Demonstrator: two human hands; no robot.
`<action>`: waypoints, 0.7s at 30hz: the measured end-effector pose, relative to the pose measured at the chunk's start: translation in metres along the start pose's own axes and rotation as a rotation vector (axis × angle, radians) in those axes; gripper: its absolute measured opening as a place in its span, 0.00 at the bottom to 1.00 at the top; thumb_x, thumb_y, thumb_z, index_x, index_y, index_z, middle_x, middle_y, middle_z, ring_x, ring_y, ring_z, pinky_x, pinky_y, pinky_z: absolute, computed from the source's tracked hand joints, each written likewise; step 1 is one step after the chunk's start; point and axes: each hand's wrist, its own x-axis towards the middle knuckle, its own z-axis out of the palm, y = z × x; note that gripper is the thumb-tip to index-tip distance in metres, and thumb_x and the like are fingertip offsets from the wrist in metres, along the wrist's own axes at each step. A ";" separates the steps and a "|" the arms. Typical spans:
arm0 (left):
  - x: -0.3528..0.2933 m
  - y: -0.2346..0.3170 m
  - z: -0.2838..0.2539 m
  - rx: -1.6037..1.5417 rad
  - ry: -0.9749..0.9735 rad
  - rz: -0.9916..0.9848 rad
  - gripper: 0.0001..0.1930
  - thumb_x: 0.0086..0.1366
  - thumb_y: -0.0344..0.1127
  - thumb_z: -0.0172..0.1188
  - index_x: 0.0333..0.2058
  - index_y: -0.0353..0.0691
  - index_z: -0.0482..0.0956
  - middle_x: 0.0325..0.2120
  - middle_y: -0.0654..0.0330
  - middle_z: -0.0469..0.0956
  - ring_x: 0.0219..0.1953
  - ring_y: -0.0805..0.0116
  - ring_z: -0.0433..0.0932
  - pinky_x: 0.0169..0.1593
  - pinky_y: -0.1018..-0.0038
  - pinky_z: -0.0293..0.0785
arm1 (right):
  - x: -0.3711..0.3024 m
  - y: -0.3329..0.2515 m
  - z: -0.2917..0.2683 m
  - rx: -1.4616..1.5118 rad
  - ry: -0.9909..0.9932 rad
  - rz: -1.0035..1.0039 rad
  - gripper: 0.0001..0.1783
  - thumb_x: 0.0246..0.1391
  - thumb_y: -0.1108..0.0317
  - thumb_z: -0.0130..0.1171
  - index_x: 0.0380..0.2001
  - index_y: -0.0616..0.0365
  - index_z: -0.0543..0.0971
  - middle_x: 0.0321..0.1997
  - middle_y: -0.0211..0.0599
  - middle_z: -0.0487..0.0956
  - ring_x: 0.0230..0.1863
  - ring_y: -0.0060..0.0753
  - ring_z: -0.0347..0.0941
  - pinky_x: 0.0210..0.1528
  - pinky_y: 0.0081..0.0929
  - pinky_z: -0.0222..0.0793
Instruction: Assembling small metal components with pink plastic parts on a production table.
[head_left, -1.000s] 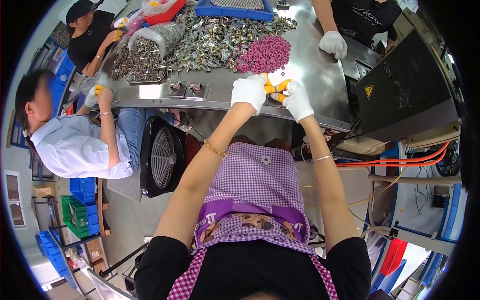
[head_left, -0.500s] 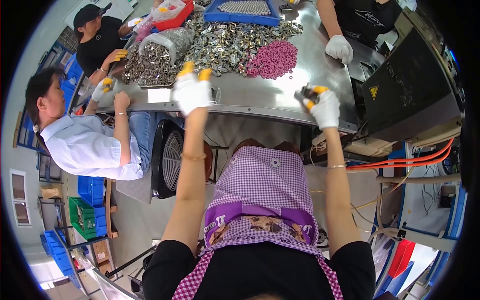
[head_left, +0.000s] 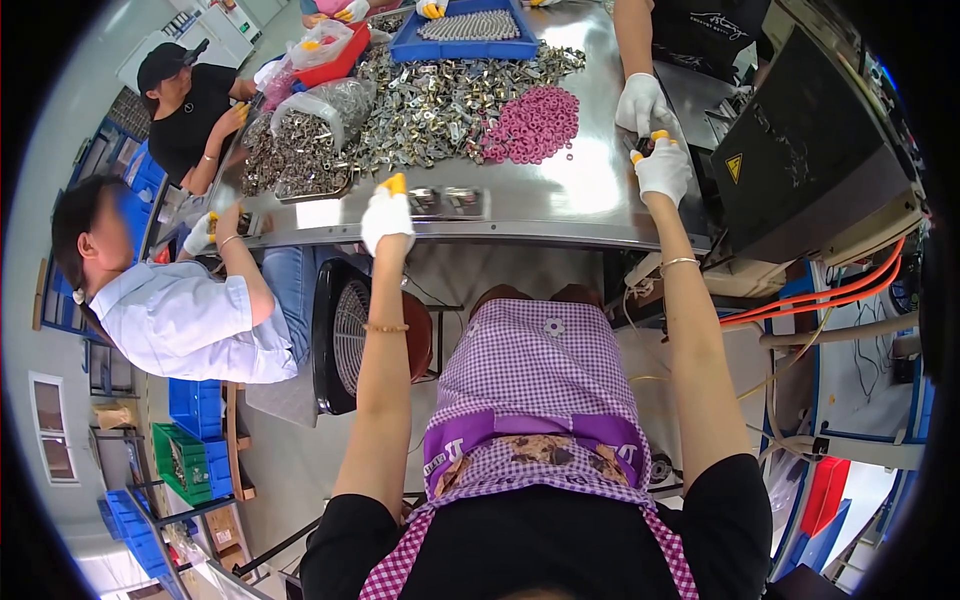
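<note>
My left hand (head_left: 387,218), in a white glove with yellow fingertips, is at the table's front edge. Its fingers are closed at the left end of a flat metal holder (head_left: 476,204) carrying small shiny parts; both are slightly blurred. At the right side of the table, my right hand (head_left: 664,172), gloved alike, closes on a small dark metal part (head_left: 646,147), mostly hidden by the fingers. Just beyond it, a co-worker's white-gloved hand (head_left: 640,104) reaches close to the same part. Whether that hand touches it, I cannot tell.
A heap of small metal parts (head_left: 430,110) covers the table's middle, beside pink rings (head_left: 535,125). Behind are a blue tray (head_left: 400,46) and a red bin (head_left: 335,70). A black machine (head_left: 800,150) stands right. Co-workers sit at left; a black fan (head_left: 335,335) stands below.
My right hand has moved away from me and rightward with the dark part, up to the co-worker's hand. My left hand has come back toward the table edge, and the metal holder now shows beside it.
</note>
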 end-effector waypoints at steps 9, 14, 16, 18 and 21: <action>-0.004 0.084 -0.013 0.205 -0.012 0.206 0.17 0.64 0.46 0.48 0.42 0.43 0.78 0.41 0.54 0.80 0.39 0.58 0.79 0.43 0.66 0.74 | -0.004 -0.001 0.000 -0.160 0.041 -0.020 0.25 0.51 0.52 0.63 0.51 0.49 0.74 0.45 0.38 0.76 0.40 0.39 0.77 0.42 0.33 0.74; 0.020 0.081 0.003 0.247 -0.012 0.249 0.13 0.61 0.42 0.53 0.39 0.43 0.79 0.36 0.57 0.81 0.35 0.62 0.80 0.41 0.69 0.74 | -0.008 -0.018 0.030 0.156 -0.010 -0.187 0.21 0.51 0.54 0.61 0.46 0.50 0.78 0.43 0.40 0.78 0.40 0.42 0.76 0.43 0.34 0.71; 0.023 0.075 0.008 0.239 -0.029 0.266 0.12 0.61 0.41 0.54 0.39 0.43 0.79 0.35 0.58 0.82 0.34 0.62 0.80 0.40 0.69 0.74 | -0.017 -0.037 0.029 0.437 -0.241 -0.320 0.18 0.49 0.55 0.61 0.41 0.51 0.82 0.40 0.40 0.80 0.39 0.44 0.76 0.44 0.34 0.71; 0.025 0.076 0.008 0.273 -0.024 0.279 0.11 0.61 0.40 0.54 0.39 0.43 0.79 0.34 0.59 0.82 0.33 0.62 0.80 0.40 0.70 0.74 | -0.028 -0.057 0.019 0.414 -0.304 -0.312 0.16 0.48 0.56 0.61 0.38 0.52 0.83 0.39 0.40 0.80 0.38 0.45 0.76 0.44 0.35 0.71; 0.026 0.086 0.000 0.317 -0.011 0.308 0.10 0.61 0.37 0.54 0.39 0.43 0.79 0.32 0.60 0.83 0.32 0.62 0.80 0.39 0.70 0.74 | -0.027 -0.057 0.026 0.295 -0.242 -0.376 0.16 0.48 0.56 0.61 0.37 0.52 0.83 0.39 0.38 0.81 0.37 0.46 0.76 0.43 0.35 0.71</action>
